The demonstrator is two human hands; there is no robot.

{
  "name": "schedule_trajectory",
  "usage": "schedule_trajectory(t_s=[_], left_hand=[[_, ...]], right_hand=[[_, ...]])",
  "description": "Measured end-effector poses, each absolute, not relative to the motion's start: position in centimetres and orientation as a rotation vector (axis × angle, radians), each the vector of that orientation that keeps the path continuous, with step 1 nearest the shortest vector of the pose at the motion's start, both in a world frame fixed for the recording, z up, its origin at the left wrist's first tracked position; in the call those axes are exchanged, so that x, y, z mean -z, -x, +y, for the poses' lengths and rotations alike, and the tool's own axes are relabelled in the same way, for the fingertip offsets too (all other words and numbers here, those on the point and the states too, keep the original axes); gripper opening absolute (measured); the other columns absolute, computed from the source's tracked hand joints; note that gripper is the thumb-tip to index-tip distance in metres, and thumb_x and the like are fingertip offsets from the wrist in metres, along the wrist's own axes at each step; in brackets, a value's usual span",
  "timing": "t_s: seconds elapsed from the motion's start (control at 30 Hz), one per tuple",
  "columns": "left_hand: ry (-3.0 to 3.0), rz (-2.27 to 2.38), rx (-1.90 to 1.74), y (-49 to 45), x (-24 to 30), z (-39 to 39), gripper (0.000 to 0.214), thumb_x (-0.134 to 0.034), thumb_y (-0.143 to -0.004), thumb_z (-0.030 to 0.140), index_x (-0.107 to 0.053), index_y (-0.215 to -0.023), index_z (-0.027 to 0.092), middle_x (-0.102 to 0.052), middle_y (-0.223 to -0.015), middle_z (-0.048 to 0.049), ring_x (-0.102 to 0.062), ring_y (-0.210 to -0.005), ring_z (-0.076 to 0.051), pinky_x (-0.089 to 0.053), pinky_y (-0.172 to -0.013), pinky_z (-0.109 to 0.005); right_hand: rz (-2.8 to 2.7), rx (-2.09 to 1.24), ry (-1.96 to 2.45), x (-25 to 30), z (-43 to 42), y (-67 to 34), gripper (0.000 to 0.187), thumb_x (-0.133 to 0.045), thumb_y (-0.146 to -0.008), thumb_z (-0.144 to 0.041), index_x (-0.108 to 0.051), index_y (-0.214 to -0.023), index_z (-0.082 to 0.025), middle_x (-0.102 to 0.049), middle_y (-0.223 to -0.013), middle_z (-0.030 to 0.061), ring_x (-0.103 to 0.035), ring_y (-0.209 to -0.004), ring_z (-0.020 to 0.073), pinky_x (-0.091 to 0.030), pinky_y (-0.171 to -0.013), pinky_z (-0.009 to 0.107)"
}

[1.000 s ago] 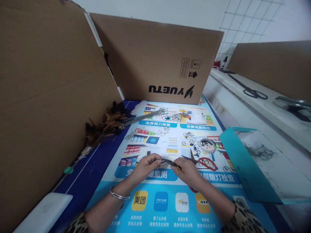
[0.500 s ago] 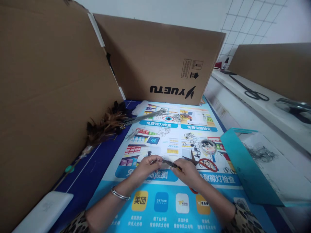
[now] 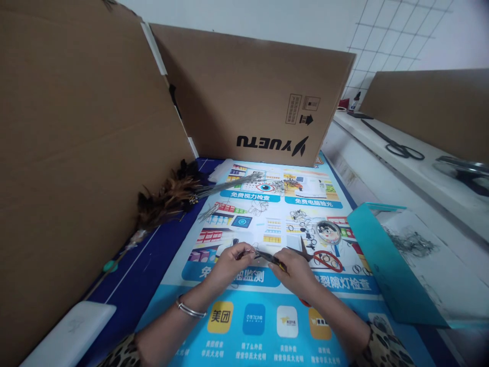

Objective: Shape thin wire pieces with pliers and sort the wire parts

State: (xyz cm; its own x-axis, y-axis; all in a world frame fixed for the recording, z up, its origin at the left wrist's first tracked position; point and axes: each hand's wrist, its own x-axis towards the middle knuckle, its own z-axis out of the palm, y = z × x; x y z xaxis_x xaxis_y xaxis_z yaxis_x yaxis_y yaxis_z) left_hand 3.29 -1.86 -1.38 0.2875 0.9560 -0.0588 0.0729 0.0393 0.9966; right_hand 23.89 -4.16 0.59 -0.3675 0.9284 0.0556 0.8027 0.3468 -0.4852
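Observation:
Over the printed mat point(image 3: 252, 351), my right hand point(image 3: 292, 267) is wrapped round pliers point(image 3: 267, 256) with dark jaws and some yellow on the handles. The jaws point left, toward my left hand point(image 3: 235, 260). My left hand is closed in a pinch on a small thin wire piece point(image 3: 250, 250) at the plier tips; its exact shape is too small to make out. Just beyond my right hand lie open scissors point(image 3: 324, 259) with red handles. A round tin point(image 3: 328, 232) and small dark rings point(image 3: 310, 237) lie behind them.
At the left lies a bundle of brown feathers point(image 3: 168, 196) with thin metal wires point(image 3: 233, 182). A teal box point(image 3: 385, 270) with tangled wire pieces point(image 3: 412, 242) stands at the right. Cardboard panels point(image 3: 244, 92) wall the back and left. More scissors point(image 3: 401, 148) rest on a white ledge.
Both hands stay almost in place. The plier jaws look slightly further apart at the wire piece, and the view has shifted a little.

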Motion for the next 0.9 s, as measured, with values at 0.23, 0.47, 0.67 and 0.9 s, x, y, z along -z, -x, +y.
schedule_trajectory(t_s=[0.23, 0.47, 0.67, 0.9], left_hand=[[-1.570, 1.156, -0.962, -3.3, 1.2, -2.1, 0.009, -0.052, -0.077, 0.022, -0.058, -0.076, 0.015, -0.048, -0.064, 0.0025, -0.041, -0.059, -0.010, -0.032, -0.054, -0.019], [-1.628, 1.190, -1.018, -3.7, 1.3, -2.3, 0.011, -0.051, -0.078, 0.023, -0.058, -0.078, 0.015, -0.050, -0.065, 0.0016, -0.044, -0.060, -0.011, -0.035, -0.055, -0.020], [-1.696, 1.247, -1.061, -4.1, 0.8, -2.6, 0.011, -0.050, -0.077, 0.021, -0.060, -0.079, 0.015, -0.055, -0.069, 0.0000, -0.048, -0.063, -0.012, -0.038, -0.058, -0.021], [-1.797, 1.297, -1.137, -4.2, 0.2, -3.0, 0.011, -0.049, -0.077, 0.019, -0.060, -0.075, 0.016, -0.057, -0.069, -0.0008, -0.051, -0.065, -0.013, -0.040, -0.061, -0.023]], right_hand=[[-2.318, -0.432, 1.553, -0.3, -4.4, -23.6, 0.018, -0.043, -0.085, -0.035, -0.052, -0.086, -0.019, -0.054, -0.088, 0.0051, -0.051, -0.082, 0.0163, -0.035, -0.060, 0.022], [-2.309, -0.398, 1.558, -0.7, -4.7, -23.2, 0.017, -0.043, -0.085, -0.033, -0.052, -0.084, -0.018, -0.055, -0.085, 0.0052, -0.050, -0.082, 0.0172, -0.036, -0.063, 0.023], [-2.277, -0.391, 1.575, -1.1, -4.9, -22.9, 0.016, -0.043, -0.086, -0.032, -0.052, -0.086, -0.018, -0.055, -0.087, 0.0054, -0.051, -0.082, 0.0172, -0.036, -0.064, 0.023], [-2.294, -0.219, 1.666, -1.6, -5.5, -22.1, 0.017, -0.042, -0.086, -0.031, -0.053, -0.085, -0.018, -0.054, -0.084, 0.0066, -0.050, -0.081, 0.0192, -0.034, -0.064, 0.027]])
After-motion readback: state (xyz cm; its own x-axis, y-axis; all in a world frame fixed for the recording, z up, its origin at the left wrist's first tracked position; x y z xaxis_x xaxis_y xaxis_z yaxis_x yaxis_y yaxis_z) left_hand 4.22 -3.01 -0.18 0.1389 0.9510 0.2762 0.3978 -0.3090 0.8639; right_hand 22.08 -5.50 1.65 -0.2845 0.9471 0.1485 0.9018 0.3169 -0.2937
